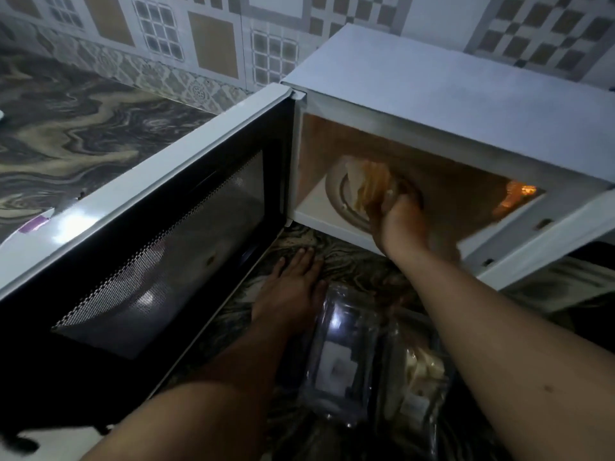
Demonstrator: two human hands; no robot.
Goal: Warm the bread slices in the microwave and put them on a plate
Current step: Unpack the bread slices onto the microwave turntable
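A dim kitchen: a swirled marble-pattern counter (83, 134) in browns and greys runs back to a wall of patterned tiles (213, 44). Nearest, just right of the left hand (293, 291), lies a clear plastic pack (342, 354), and beside that a bag (422, 371) with pale bread showing through. The left hand rests flat on the counter, fingers straight and together, close under the open door (159, 247) with its mesh window. Beyond it, the right hand (396, 221) reaches into the lit microwave (466, 104) and grips the bread slices (369, 184), fingers curled round them, over the turntable (336, 194). An orange lamp (519, 191) glows on the cavity wall to the right of that hand.
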